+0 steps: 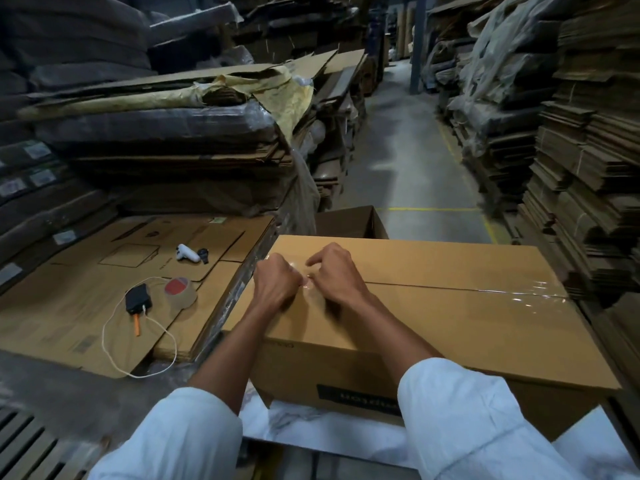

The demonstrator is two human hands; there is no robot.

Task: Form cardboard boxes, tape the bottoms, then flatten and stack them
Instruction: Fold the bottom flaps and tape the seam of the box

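Note:
A formed brown cardboard box stands in front of me with its closed flaps facing up. Clear tape runs along the centre seam toward the right end. My left hand and my right hand meet at the left part of the seam, and both pinch a shiny strip of clear tape between their fingertips. A roll of brown tape with a red core lies on a flat cardboard stack to the left, beside a black device.
A white cord loops from the black device. A white gadget lies farther back on the stack. Another open box stands behind mine. Tall piles of flattened cardboard line both sides of a concrete aisle.

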